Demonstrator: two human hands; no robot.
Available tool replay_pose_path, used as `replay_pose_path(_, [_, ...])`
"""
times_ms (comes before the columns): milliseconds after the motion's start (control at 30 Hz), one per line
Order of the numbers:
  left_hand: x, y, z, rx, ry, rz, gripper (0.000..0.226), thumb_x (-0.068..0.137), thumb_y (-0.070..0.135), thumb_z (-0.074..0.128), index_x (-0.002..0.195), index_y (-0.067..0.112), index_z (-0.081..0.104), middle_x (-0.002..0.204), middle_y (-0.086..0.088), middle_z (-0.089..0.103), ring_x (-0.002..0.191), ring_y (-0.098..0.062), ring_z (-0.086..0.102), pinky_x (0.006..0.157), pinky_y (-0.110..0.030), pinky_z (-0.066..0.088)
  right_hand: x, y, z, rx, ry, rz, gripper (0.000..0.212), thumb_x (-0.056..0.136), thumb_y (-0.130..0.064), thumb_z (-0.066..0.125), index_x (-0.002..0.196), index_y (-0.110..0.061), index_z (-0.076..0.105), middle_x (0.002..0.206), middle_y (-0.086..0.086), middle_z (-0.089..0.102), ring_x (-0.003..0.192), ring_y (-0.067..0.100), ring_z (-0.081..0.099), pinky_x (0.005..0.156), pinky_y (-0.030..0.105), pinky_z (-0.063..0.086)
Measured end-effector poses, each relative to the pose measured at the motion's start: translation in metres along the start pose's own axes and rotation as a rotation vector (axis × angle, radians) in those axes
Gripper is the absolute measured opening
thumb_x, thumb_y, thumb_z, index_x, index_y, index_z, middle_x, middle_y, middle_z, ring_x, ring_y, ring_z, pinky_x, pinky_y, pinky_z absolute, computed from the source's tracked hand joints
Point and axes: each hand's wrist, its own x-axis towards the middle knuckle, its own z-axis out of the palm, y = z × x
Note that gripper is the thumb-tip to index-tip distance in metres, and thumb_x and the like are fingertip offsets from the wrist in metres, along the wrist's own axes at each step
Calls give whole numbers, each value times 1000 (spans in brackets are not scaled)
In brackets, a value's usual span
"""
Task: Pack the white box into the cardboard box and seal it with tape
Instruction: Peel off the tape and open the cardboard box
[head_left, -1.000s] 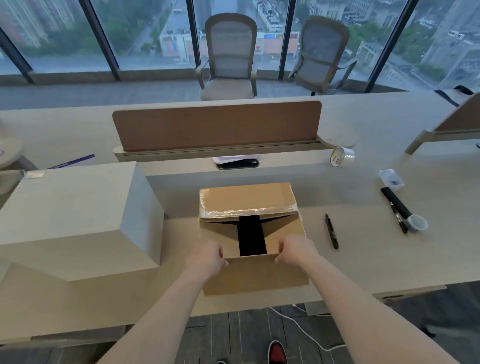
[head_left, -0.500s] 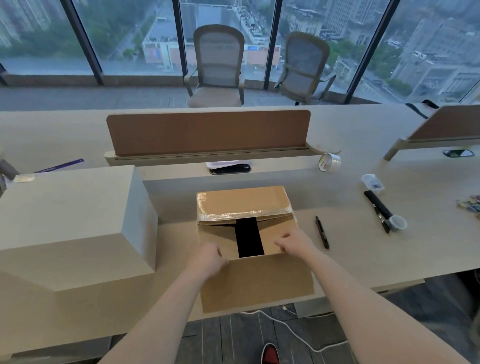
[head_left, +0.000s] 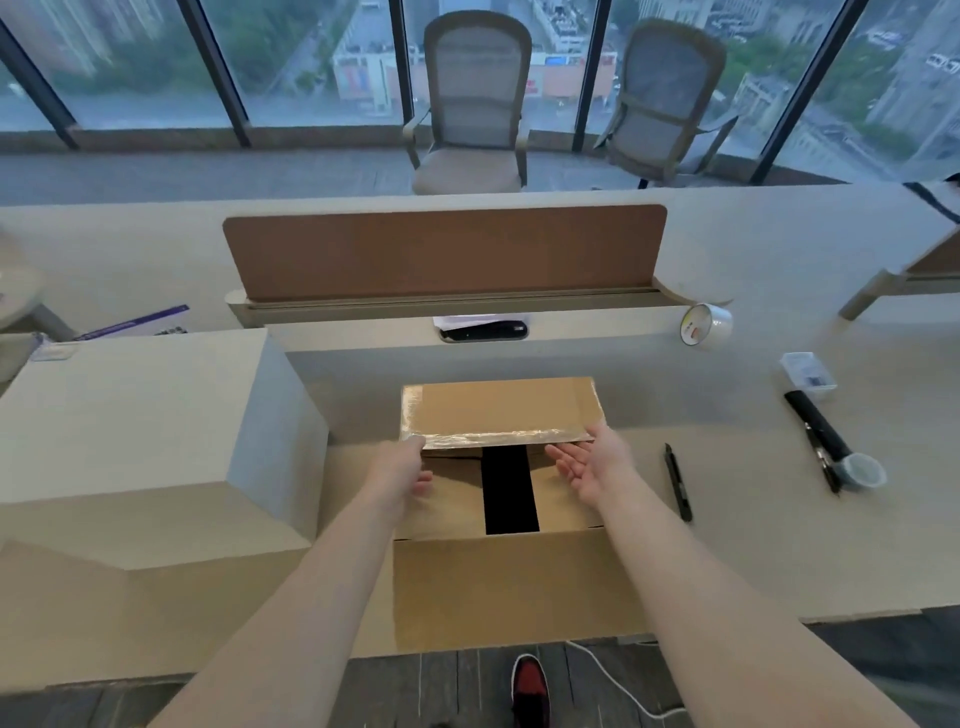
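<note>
Bench: long, pale, carries everything.

White box: biggest item, closed, on the bench just L of the cardboard box, not inside it. A strip of bench shows btwn the two.

Cardboard box: open at the top. Its far flap is raised w/ shiny clear tape along the near edge. The 2 inner side flaps are folded in, w/ a dark gap btwn them.

Brown divider panel: upright, behind the cardboard box. Two mesh office chairs are further behind it, by the windows.

Hands: both over the cardboard box's opening, at the far flap's near corners.
- Left hand: at the L corner, touching it, fingers loosely curled. Can't tell if it actually pinches the flap.
- Right hand: at the R corner, spread flat, palm up, fingers straight, holding nothing.

Black marker: well R of the cardboard box. Black pen: just R of the box. Tape roll: on edge, behind-R of the box.
</note>
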Motion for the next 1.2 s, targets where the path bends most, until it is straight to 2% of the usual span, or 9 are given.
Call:
replay_pose_path(100, [4,12,3,-182,95,-28,40,97,27,50,130,4,49,109,-12,59,81,-29,68,59,-34,54,10,-7,3,9,5,-41,55,95,-50,48,132,-10,55,110,13,69,71,20,71,46,23,47])
replay_pose_path(200, [6,27,6,-347,145,-8,36,95,31,52,119,5,58,100,-12,67,66,-21,65,51,-29,52,8,-26,7,14,-20,-109,54,92,-55,51,115,-9,66,91,13,76,67,23,70,53,26,49])
replay_pose_path(300, [5,47,10,-448,145,40,29,94,30,53,109,7,61,91,-10,70,69,-21,69,62,-31,55,3,-46,11,21,-74,-156,58,96,-57,44,109,-6,68,91,14,77,79,29,74,64,31,55])
replay_pose_path(467, [7,77,13,-458,139,164,16,95,23,46,91,11,57,99,-14,74,85,-26,70,82,-38,59,6,-72,22,-57,-125,-228,66,96,-65,36,104,-7,67,92,11,77,89,29,74,87,40,57])
replay_pose_path(667, [25,90,21,-80,189,326,22,99,28,50,113,13,59,107,-7,66,104,-24,63,92,-39,54,33,-87,49,-374,-46,-413,58,98,-60,36,109,-12,65,98,8,74,95,26,69,87,44,57])
replay_pose_path(767, [34,91,28,242,154,422,23,100,27,51,118,16,60,111,0,62,107,-19,57,88,-30,47,45,-84,55,-746,-16,-570,47,100,-48,43,123,-13,63,116,5,67,112,24,60,97,40,51])
replay_pose_path(900, [65,86,32,555,83,481,31,98,23,54,128,16,61,124,1,62,115,-17,55,99,-31,45,70,-76,62,-1278,24,-769,40,97,-36,52,131,-17,62,139,1,53,125,22,50,104,40,45])
replay_pose_path(1033, [93,76,38,752,59,527,30,94,19,59,122,12,69,124,-5,67,116,-23,58,102,-30,42,83,-66,67,-1665,32,-738,39,100,-39,47,135,-26,59,148,-2,48,134,25,42,118,48,25])
replay_pose_path(1200, [109,57,43,750,137,607,22,95,25,60,107,15,75,104,-4,67,106,-26,57,93,-32,41,99,-53,69,-1681,123,-793,37,98,-51,44,118,-31,69,123,-4,65,120,21,54,119,49,19])
